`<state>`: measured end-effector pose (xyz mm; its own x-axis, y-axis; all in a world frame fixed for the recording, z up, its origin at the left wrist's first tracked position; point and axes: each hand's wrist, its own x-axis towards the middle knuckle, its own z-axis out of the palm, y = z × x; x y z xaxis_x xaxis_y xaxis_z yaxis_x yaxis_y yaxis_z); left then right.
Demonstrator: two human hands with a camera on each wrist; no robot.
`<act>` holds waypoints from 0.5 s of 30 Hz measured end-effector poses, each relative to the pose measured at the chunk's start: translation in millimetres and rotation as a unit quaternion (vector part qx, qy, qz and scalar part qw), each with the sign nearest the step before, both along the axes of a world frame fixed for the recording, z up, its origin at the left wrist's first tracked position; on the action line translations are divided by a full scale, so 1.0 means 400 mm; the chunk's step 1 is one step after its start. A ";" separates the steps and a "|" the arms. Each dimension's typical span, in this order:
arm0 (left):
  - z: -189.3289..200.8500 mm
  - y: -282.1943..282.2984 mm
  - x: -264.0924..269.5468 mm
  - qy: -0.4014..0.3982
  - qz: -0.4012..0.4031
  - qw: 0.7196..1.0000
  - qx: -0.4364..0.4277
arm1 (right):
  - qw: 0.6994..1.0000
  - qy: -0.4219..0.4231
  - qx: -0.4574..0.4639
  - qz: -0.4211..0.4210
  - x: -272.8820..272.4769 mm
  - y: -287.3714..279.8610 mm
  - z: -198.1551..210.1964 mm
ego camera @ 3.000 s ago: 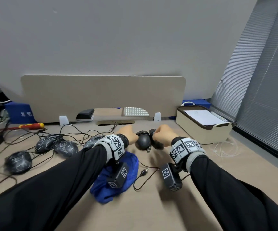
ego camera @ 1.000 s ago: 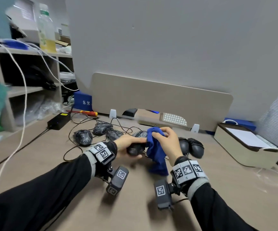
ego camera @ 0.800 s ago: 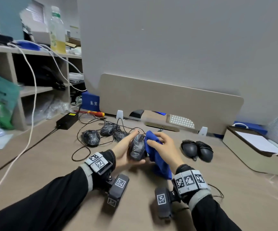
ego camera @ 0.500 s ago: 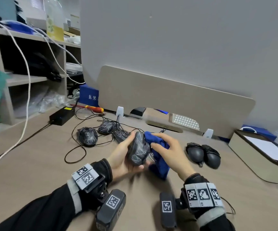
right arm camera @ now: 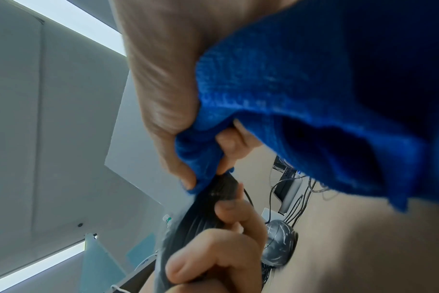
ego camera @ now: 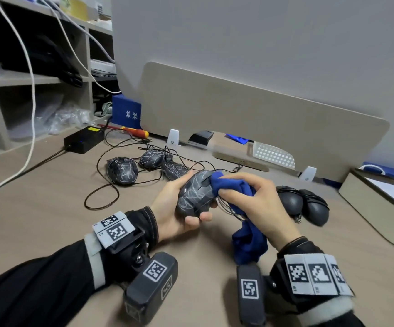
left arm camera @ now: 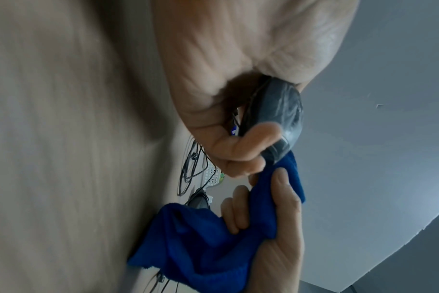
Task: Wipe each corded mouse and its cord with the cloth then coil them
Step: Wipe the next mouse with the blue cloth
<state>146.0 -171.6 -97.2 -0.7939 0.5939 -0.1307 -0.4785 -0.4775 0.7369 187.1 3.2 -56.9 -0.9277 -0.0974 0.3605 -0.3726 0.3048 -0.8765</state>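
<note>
An office: desk (ego camera: 49, 208) with divider panel (ego camera: 250, 119), cluttered shelves (ego camera: 38, 79), window blinds beyond

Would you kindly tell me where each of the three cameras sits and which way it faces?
Head: looks forward and down at the desk; both forearms show.
Left wrist: looks along the left hand, which grips the patterned mouse.
Right wrist: looks along the right hand, which holds the blue cloth.
All three share mouse and cloth.
</note>
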 end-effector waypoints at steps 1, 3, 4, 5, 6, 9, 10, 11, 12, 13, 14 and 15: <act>0.000 -0.001 0.000 0.000 0.002 1.000 -0.002 | 1.000 -0.007 -0.001 0.011 0.001 -0.002 0.000; 0.000 -0.002 0.002 0.000 -0.010 1.000 -0.007 | 0.999 -0.009 -0.036 -0.014 -0.005 -0.002 -0.008; 0.001 -0.001 0.004 -0.001 -0.017 1.000 -0.010 | 0.998 -0.008 -0.057 -0.040 -0.010 -0.001 -0.013; 0.000 0.000 0.005 0.000 -0.018 1.000 -0.015 | 0.996 -0.006 -0.070 -0.058 -0.012 0.000 -0.016; 0.000 0.001 0.006 0.001 -0.015 1.000 -0.019 | 0.996 -0.005 -0.068 -0.058 -0.013 -0.001 -0.018; -0.004 0.000 -0.001 -0.015 0.011 1.000 -0.018 | 1.000 -0.019 -0.016 -0.006 -0.007 -0.017 -0.016; -0.004 -0.002 -0.003 -0.022 0.012 1.000 -0.016 | 1.000 -0.023 -0.011 -0.003 -0.007 -0.020 -0.017; -0.004 -0.002 -0.004 -0.026 0.008 1.000 -0.015 | 0.999 -0.025 -0.020 -0.012 -0.011 -0.020 -0.021; -0.004 -0.002 -0.001 -0.026 0.000 1.000 -0.016 | 0.998 -0.024 -0.040 -0.031 -0.015 -0.017 -0.026; -0.004 -0.001 0.001 -0.023 -0.007 1.000 -0.017 | 0.997 -0.021 -0.058 -0.049 -0.017 -0.013 -0.030; -0.005 0.001 0.003 -0.021 -0.009 1.000 -0.017 | 0.996 -0.020 -0.065 -0.057 -0.018 -0.009 -0.032; -0.006 0.002 0.003 -0.023 -0.006 1.000 -0.016 | 0.997 -0.020 -0.058 -0.053 -0.017 -0.008 -0.033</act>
<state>147.3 -171.0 -99.7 -0.7790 0.5988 -0.1857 -0.5176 -0.4471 0.7295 180.3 -0.1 -70.1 -0.9442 0.0424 0.3266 -0.3081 0.2374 -0.9213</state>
